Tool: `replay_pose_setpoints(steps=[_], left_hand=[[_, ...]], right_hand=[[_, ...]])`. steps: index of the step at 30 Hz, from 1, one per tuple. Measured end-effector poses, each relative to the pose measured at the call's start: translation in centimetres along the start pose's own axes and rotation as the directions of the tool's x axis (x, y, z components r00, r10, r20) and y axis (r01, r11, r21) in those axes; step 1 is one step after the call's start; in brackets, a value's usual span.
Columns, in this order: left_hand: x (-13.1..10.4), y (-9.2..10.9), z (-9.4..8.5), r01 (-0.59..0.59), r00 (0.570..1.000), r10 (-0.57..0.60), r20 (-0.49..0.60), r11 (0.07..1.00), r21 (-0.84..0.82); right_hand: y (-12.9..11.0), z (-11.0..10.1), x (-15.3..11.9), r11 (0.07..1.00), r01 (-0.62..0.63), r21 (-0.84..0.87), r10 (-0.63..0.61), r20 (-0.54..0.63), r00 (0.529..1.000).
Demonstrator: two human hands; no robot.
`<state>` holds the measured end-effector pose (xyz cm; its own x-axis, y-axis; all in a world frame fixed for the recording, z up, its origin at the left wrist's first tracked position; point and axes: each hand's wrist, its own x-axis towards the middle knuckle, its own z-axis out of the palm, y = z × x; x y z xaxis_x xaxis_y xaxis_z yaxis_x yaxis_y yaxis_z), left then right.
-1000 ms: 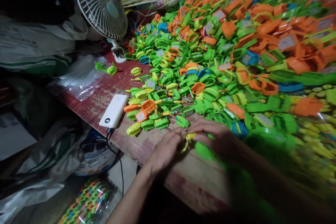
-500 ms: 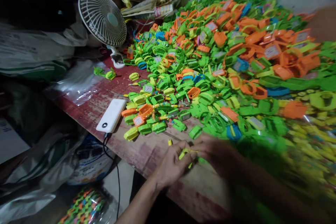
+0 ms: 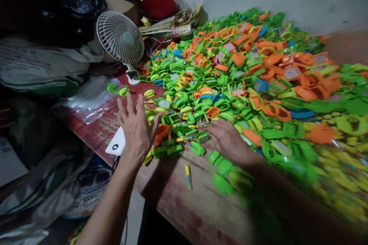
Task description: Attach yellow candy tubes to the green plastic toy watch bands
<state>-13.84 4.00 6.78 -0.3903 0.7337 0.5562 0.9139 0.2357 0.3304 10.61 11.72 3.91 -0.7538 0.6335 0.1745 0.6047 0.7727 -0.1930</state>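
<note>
Near you, one thin yellow-and-blue stick is lying by itself on the worn red wooden table. You are doing well if your wrists are passing around it, not bumping it. By your right wrist, shiny green plastic pieces are lying loose; they are too blurry to count, so your sleeve side is needing care.

Your left hand is opening its fingers wide over the small bunch, and I am seeing nothing in it. It is best if you are coming down softly, flat and slow, so the orange plastic pieces beside it are not sliding. Your right hand is bending its fingers close together at the big heap's edge; I cannot tell if it is holding anything. One small green plastic piece is sitting just past the stick.

Now I am counting: one stick, two hands, one white plastic box partly hiding behind your left hand, one yellow plastic piece resting apart, one white round fan. The big bright plastic heap is having too many to count.
</note>
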Motion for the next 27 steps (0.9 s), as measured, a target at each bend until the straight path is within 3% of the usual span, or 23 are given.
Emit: replay_pose_setpoints(steps=[3,5,8,11,14,16,19,22,25,27], left_hand=[[-3.9,1.2,0.0,-0.049,0.999,0.043,-0.034,0.975,-0.217],[-6.7,2.5,-0.2,-0.012,0.999,0.031,0.041,0.917,-0.399],[-9.5,4.1,-0.3,0.084,0.985,0.019,0.173,0.820,-0.566],[-10.4,5.0,0.1,0.258,0.948,-0.051,0.316,0.704,-0.662],[-10.3,5.7,0.6,0.519,0.847,-0.148,0.511,0.441,-0.733],[-9.9,6.2,0.7,0.630,0.772,-0.125,0.623,0.269,-0.728],[-9.6,6.7,0.6,0.750,0.649,-0.011,0.761,0.177,-0.637],[-9.5,6.7,0.6,0.855,0.517,0.007,0.856,0.051,-0.517],[-9.5,6.5,0.7,0.838,0.493,-0.067,0.867,-0.229,-0.495],[-9.4,6.5,0.9,0.791,0.491,-0.132,0.861,-0.347,-0.504]], right_hand=[[-0.5,0.9,0.5,0.989,0.012,-0.149,0.005,0.116,0.993],[-0.5,1.4,0.5,0.981,0.017,-0.193,0.005,0.112,0.994],[0.1,1.3,-0.4,0.988,0.079,-0.129,-0.080,-0.003,0.997],[0.2,0.4,-1.9,0.987,0.163,0.006,-0.159,-0.184,0.970],[-1.1,-0.2,-3.3,0.978,0.207,-0.032,-0.208,-0.283,0.936],[-2.5,0.0,-4.0,0.964,0.245,-0.104,-0.266,-0.312,0.912],[-4.3,0.9,-4.9,0.933,0.339,-0.121,-0.360,-0.319,0.877],[-4.8,1.4,-5.5,0.920,0.392,0.009,-0.367,-0.330,0.870],[-3.3,0.9,-5.2,0.921,0.366,0.134,-0.298,-0.364,0.882],[-1.5,0.2,-4.4,0.947,0.302,0.106,-0.237,-0.401,0.885]])
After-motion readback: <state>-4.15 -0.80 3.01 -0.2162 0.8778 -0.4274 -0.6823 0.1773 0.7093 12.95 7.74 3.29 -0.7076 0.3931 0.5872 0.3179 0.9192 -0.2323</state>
